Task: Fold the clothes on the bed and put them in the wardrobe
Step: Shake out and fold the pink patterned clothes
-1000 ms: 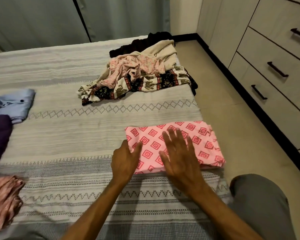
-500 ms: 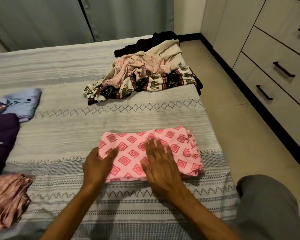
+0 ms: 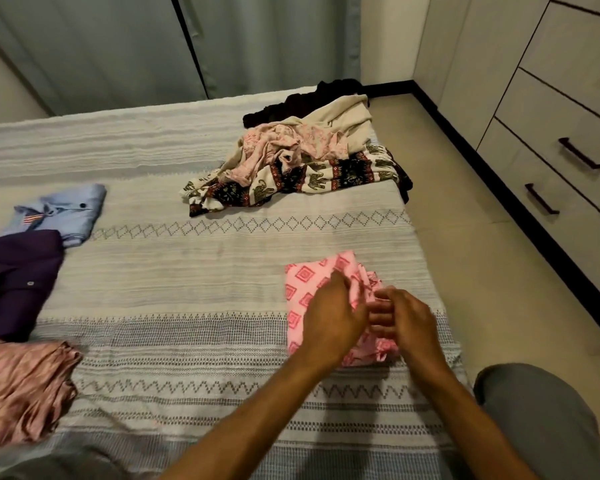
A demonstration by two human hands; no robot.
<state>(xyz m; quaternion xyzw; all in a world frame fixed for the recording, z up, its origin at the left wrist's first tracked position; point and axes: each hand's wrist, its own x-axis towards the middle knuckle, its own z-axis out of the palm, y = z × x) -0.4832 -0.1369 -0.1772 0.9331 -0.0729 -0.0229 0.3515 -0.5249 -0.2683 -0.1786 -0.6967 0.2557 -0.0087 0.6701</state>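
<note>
The clothes are lying in three places on the bed (image 3: 194,271): an unfolded heap (image 3: 302,168) is waiting at the far right corner, folded pieces are being kept along the left edge, and the pink patterned garment (image 3: 309,289) is being folded at the near right edge, close to the drop to the floor. The wardrobe drawers (image 3: 568,150) are standing to the right, all closed.

The garment is being worked on by both hands. A loose fold of pink cloth is being pinched and carried across by the left hand (image 3: 333,320). The right hand (image 3: 409,320) is being held just beside it with fingers curled at the cloth's right edge; whether cloth is actually being gripped there cannot be told through the blur.

For a clean fold, the lifted flap is best being laid edge to edge over the lower layers, with the bunched right side being flattened first. The bundle is best being kept from sliding towards the bed's edge while being pressed.
</note>
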